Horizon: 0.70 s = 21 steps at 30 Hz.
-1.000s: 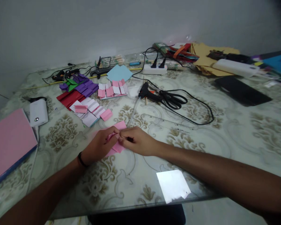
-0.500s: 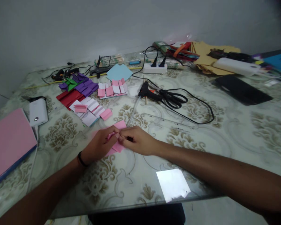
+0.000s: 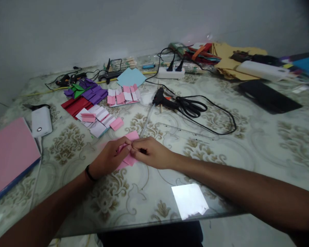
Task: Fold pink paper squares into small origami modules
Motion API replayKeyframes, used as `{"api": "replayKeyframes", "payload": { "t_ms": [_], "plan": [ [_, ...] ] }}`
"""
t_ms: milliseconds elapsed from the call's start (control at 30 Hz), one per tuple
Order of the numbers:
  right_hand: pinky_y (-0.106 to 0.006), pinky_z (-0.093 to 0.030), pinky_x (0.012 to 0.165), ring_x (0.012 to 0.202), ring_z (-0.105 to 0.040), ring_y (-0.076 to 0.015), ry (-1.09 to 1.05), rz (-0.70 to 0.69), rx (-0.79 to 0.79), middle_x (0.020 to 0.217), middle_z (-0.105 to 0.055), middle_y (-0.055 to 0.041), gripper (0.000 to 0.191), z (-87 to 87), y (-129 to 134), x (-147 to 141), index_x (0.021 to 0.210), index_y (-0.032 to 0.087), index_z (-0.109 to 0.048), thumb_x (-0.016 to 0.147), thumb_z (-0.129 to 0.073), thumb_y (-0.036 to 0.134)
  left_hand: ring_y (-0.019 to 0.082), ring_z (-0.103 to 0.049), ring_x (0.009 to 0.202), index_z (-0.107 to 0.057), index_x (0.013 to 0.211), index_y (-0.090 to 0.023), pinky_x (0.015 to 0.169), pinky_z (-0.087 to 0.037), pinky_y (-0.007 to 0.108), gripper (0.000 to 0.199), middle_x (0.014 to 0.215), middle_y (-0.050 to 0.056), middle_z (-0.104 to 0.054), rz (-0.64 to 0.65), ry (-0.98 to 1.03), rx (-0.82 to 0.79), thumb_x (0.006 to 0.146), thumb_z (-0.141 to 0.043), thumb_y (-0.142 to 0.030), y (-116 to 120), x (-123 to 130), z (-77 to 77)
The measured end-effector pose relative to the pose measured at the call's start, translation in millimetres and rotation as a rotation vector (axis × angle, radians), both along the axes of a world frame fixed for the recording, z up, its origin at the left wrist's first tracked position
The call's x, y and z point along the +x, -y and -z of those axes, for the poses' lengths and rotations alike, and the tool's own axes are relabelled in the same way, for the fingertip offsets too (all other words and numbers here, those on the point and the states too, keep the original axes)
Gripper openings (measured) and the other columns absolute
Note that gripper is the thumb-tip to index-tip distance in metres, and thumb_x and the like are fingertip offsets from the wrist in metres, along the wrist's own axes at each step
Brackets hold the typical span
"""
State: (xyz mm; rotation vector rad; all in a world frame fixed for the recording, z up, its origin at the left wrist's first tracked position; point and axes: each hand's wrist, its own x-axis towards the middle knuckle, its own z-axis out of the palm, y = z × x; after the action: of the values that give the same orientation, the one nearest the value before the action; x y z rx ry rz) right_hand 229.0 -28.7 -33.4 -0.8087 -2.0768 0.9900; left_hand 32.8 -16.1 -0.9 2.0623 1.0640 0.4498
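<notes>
Both hands meet over a piece of pink paper (image 3: 130,160) on the patterned table. My left hand (image 3: 112,154), with a dark band at the wrist, is closed on the paper's left part. From the right, my right hand (image 3: 151,152) pinches the paper, its fingertips touching those of my left hand. Folds show between the fingers, and the hands hide much of the sheet. Beyond them lie folded pink and white pieces (image 3: 100,120) and a second such group (image 3: 123,95).
A hot glue gun (image 3: 164,98) with a looped black cable lies beyond my right hand. Far left are a pink sheet stack (image 3: 12,154) and a white power bank (image 3: 41,121). A power strip (image 3: 170,73) stands near the wall. Bright white patch (image 3: 190,200) near the front edge.
</notes>
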Motion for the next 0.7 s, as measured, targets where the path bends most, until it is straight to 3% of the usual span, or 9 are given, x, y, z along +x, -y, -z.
{"api": "replayKeyframes", "payload": {
  "t_ms": [700],
  "plan": [
    [-0.023,-0.031,0.057,0.056,-0.038,-0.0089,-0.004,-0.004,-0.007,0.06,-0.039,0.0047,0.032,-1.9,-0.2,0.0,0.063,0.02,-0.036,0.093,-0.048,0.021,0.013,-0.053,0.07,-0.059,0.085,-0.018,0.068,-0.04,0.025,0.018,0.074,-0.003,-0.059,0.001,0.004,-0.007,0.094,-0.045,-0.026,-0.2,-0.7,1.3]
  ]
}}
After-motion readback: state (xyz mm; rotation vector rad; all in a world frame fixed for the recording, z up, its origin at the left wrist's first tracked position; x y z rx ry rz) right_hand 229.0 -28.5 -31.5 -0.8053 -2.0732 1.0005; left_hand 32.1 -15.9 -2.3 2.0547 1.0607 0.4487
